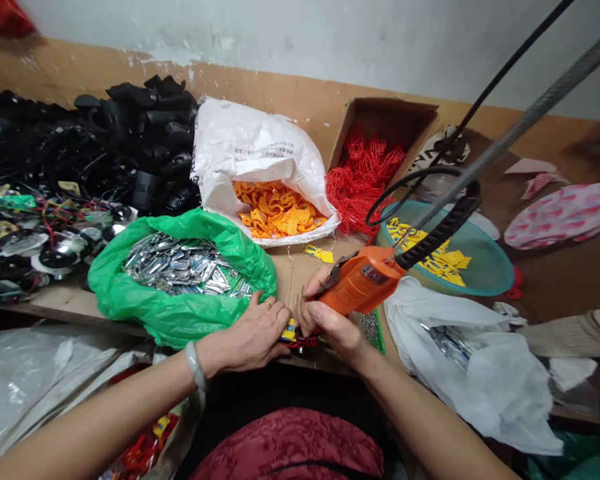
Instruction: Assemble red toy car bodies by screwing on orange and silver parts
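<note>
My right hand (330,320) is wrapped round an orange power screwdriver (363,280), which hangs tilted from a cable and points down to the left. My left hand (257,333) has its fingers closed on a small assembly (293,331) with yellow and red parts at the table's front edge. The driver's tip is hidden behind my right fingers, close to that assembly. Beside my left hand lies a green bag (180,313) of flat metal pieces. A green tray (380,333) of small screws is partly hidden behind my right hand.
A white sack (260,140) holds orange pieces. Behind are a cardboard box (425,117) of red parts and a teal bowl (500,267) of yellow pieces. Black casings (145,147) and wired parts (55,247) are piled left. A white bag (500,393) lies right, near another person's sleeve (570,333).
</note>
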Demonstrator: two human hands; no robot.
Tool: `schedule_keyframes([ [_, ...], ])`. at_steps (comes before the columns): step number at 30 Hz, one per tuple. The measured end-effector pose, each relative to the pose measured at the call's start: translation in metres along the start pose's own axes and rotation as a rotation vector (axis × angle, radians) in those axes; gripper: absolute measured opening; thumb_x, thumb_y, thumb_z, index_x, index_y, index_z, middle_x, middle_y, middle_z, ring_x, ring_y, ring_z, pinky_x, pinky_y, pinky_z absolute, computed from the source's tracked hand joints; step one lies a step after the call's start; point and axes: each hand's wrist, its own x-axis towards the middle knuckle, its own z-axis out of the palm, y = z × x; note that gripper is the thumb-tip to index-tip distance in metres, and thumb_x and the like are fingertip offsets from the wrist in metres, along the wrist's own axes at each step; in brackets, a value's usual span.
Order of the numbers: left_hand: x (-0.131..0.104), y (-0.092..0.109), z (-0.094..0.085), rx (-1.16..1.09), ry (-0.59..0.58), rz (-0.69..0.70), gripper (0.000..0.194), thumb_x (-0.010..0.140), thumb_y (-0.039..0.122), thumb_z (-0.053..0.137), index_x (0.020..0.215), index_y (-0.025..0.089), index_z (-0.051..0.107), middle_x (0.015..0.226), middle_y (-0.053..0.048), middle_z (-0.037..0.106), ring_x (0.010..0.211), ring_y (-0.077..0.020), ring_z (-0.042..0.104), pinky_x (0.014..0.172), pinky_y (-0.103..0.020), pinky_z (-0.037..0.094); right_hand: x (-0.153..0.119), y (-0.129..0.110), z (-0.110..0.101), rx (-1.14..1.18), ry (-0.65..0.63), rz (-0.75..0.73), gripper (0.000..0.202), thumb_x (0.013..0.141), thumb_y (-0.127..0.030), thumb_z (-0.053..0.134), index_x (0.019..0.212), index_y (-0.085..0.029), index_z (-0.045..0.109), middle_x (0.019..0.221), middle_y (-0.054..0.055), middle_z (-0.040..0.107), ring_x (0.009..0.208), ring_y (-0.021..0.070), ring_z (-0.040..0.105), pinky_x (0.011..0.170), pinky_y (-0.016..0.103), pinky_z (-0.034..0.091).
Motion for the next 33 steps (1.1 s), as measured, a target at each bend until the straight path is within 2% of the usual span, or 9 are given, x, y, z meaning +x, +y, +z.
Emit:
schedule_keyframes([
  [7,0.0,0.003,-0.007,-0.056,0.024,-0.05,0.034,0.09,0.029,0.061,0.121,0.018,0.051,0.114,-0.012,0.063,0.109,-0.0327,0.057,0.11,-0.066,0.024,0.018,-0.018,-0.033,-0.081,0.289,-0.184,0.029,0.085,-0.043,0.068,0.102,-0.022,0.058,0.059,-0.007,0.054,0.048,0.0132,0.053,0.058,0.031,0.052],
  [10,-0.003,0.008,-0.01,-0.058,0.076,-0.04,0.041,0.087,0.028,0.064,0.125,0.019,0.05,0.118,-0.012,0.063,0.111,-0.033,0.055,0.11,-0.065,0.021,0.017,-0.032,-0.057,-0.357,0.425,-0.267,0.035,0.085,-0.042,0.07,0.112,-0.021,0.062,0.093,0.004,0.069,0.079,0.0198,0.068,0.082,0.038,0.056],
  [13,-0.006,0.016,-0.013,-0.071,0.118,-0.011,0.049,0.087,0.025,0.064,0.132,0.019,0.047,0.125,-0.013,0.062,0.116,-0.0334,0.053,0.112,-0.064,0.015,-0.005,-0.035,-0.07,-0.61,0.628,-0.369,0.057,0.085,-0.04,0.07,0.136,-0.022,0.051,0.134,0.012,0.059,0.121,0.027,0.059,0.104,0.045,0.047],
  [15,-0.007,0.024,-0.016,-0.073,0.129,0.012,0.054,0.085,0.021,0.063,0.136,0.02,0.045,0.131,-0.014,0.06,0.119,-0.0334,0.052,0.114,-0.063,0.011,-0.029,-0.031,-0.069,-0.695,0.734,-0.371,0.064,0.087,-0.038,0.067,0.145,-0.025,0.042,0.142,0.013,0.054,0.128,0.0279,0.053,0.106,0.046,0.044],
  [18,-0.005,0.036,-0.019,-0.045,0.127,0.043,0.062,0.081,0.015,0.063,0.139,0.022,0.045,0.136,-0.014,0.059,0.124,-0.0345,0.05,0.115,-0.063,0.008,-0.063,-0.021,-0.055,-0.787,0.46,-0.068,0.037,0.09,-0.035,0.063,0.125,-0.025,0.063,0.125,0.01,0.065,0.117,0.0277,0.06,0.102,0.044,0.047],
  [21,0.0,0.045,-0.018,-0.006,0.153,0.088,0.067,0.079,0.011,0.062,0.142,0.024,0.045,0.138,-0.013,0.06,0.128,-0.0355,0.049,0.116,-0.063,0.007,-0.082,-0.013,-0.04,-0.608,0.153,0.235,0.031,0.088,-0.035,0.064,0.116,-0.024,0.069,0.115,0.008,0.071,0.106,0.0271,0.065,0.095,0.041,0.051],
  [25,0.003,0.048,-0.001,-0.045,0.371,0.123,0.07,0.079,0.01,0.067,0.143,0.027,0.047,0.151,-0.012,0.051,0.143,-0.0374,0.038,0.119,-0.061,0.013,-0.091,-0.005,-0.036,-0.274,0.178,0.261,0.039,0.086,-0.045,0.069,0.118,-0.021,0.069,0.112,0.008,0.074,0.105,0.0278,0.067,0.093,0.04,0.053],
  [29,0.009,0.057,0.025,-0.564,0.787,-0.256,0.082,0.079,0.027,0.078,0.151,0.028,0.038,0.16,-0.017,0.037,0.145,-0.0418,0.036,0.115,-0.061,0.032,-0.095,0.002,-0.043,-0.119,0.402,0.182,0.041,0.089,-0.048,0.068,0.12,-0.022,0.069,0.121,0.01,0.073,0.109,0.0281,0.068,0.095,0.039,0.054],
  [33,0.027,0.083,0.039,-1.508,0.783,-0.464,0.088,0.067,0.041,0.088,0.143,0.025,0.045,0.152,-0.021,0.049,0.126,-0.0414,0.06,0.097,-0.051,0.054,-0.097,0.001,-0.038,-0.193,0.496,0.082,0.042,0.088,-0.047,0.07,0.122,-0.022,0.066,0.123,0.011,0.072,0.111,0.0279,0.068,0.097,0.039,0.053],
])
